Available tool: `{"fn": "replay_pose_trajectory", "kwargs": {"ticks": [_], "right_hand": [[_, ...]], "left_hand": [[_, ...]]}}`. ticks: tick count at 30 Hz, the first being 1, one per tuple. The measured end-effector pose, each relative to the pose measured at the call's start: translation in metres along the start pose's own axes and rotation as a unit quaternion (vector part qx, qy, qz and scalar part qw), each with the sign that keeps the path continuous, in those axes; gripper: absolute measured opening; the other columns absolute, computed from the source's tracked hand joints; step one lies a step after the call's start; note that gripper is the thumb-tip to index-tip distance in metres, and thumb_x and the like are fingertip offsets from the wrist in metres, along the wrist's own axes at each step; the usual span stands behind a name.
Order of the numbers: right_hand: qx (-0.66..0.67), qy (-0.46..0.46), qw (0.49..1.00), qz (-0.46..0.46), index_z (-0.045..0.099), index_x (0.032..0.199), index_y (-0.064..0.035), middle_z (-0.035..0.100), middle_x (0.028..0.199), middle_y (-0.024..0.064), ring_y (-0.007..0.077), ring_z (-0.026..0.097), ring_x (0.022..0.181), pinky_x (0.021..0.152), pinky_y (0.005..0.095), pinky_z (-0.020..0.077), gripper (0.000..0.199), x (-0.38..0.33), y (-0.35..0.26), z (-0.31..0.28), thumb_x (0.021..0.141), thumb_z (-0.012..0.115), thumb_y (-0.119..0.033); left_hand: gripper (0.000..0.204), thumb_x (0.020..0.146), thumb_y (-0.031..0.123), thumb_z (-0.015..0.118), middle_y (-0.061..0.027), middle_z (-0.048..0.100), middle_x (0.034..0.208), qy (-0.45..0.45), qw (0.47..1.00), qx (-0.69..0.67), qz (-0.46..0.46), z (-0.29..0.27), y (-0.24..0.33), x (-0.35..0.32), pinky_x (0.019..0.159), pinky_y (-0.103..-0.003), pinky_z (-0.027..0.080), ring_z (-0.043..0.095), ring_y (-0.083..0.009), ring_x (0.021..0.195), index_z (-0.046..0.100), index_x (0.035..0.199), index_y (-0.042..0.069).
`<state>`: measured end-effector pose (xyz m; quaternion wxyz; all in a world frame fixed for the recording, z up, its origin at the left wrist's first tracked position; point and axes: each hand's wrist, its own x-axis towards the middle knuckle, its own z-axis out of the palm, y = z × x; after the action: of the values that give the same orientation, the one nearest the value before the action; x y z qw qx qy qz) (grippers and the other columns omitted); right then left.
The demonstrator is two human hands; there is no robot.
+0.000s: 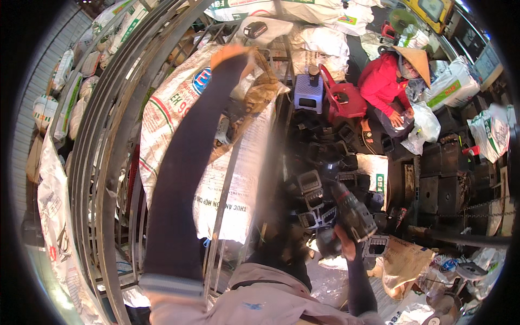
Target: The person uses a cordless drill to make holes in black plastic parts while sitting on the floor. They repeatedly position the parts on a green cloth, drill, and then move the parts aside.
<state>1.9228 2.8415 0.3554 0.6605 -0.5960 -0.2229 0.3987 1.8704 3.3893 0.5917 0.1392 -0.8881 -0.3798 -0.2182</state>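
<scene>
Two hands busy. Left hand, arm stretched up and fwd, touches a brown crumpled cloth atop a white woven sack; fingers hidden, can't tell grip. Right hand wrapped closed on a black power drill, low at right, long axis pointing up-left toward black plastic casings. Curved metal bars left.

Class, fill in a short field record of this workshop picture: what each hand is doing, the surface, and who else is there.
Left hand: reaches far out, fingers on a brown cloth
Right hand: grips a dark power drill
Surface: large white printed sack
Nearby: pile of black plastic housings, purple stool
Other person: seated, red jacket, conical hat
</scene>
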Motion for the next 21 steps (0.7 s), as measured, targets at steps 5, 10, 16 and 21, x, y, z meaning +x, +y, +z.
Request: {"fn": "replay_pose_trajectory", "kwargs": {"ticks": [5, 10, 16, 21], "right_hand": [[-0.027, 0.085, 0.993, 0.083, 0.059, 0.102, -0.0009, 0.062, 0.085, 0.0057, 0.0141, 0.057, 0.064, 0.059, 0.0285, 0.0468, 0.014, -0.108, -0.027, -0.02, 0.09, 0.062, -0.007], [-0.03, 0.146, 0.982, 0.112, 0.061, 0.109, 0.0006, 0.064, 0.091, 0.0071, 0.014, 0.058, 0.065, 0.06, 0.0276, 0.0483, 0.021, -0.152, -0.031, 0.002, 0.089, 0.061, -0.006], [-0.032, 0.204, 0.965, 0.161, 0.06, 0.114, 0.0021, 0.064, 0.094, 0.0083, 0.0134, 0.058, 0.064, 0.06, 0.0274, 0.0486, 0.026, -0.143, -0.018, 0.027, 0.09, 0.061, -0.005], [-0.065, 0.188, 0.976, 0.093, 0.062, 0.114, 0.0017, 0.062, 0.085, 0.0054, 0.0135, 0.058, 0.063, 0.061, 0.029, 0.0484, 0.029, -0.125, -0.032, 0.048, 0.087, 0.065, -0.009]], "left_hand": [[0.06, 0.081, 0.055, 0.061, -0.0218, 0.065, 0.113, -0.198, 0.921, -0.072, -0.327, 0.136, -0.102, -0.078, 0.09, -0.043, 0.047, 0.061, -0.0345, 0.11, 0.065, 0.113, 0.004], [0.06, 0.094, 0.048, 0.055, -0.0154, 0.053, 0.139, -0.167, 0.906, -0.36, -0.148, 0.251, -0.159, -0.085, 0.11, -0.038, 0.032, 0.047, -0.0248, 0.13, 0.054, 0.133, 0.003], [0.043, 0.093, 0.041, 0.057, -0.008, 0.067, 0.098, -0.308, 0.715, -0.592, -0.209, 0.234, -0.145, -0.092, 0.085, -0.031, 0.046, 0.06, -0.0171, 0.09, 0.067, 0.106, 0.001], [0.031, 0.087, 0.031, 0.064, -0.0026, 0.066, 0.081, -0.197, 0.739, -0.574, -0.293, 0.188, -0.12, -0.09, 0.07, -0.029, 0.049, 0.06, -0.0134, 0.073, 0.067, 0.096, 0.002]]}}
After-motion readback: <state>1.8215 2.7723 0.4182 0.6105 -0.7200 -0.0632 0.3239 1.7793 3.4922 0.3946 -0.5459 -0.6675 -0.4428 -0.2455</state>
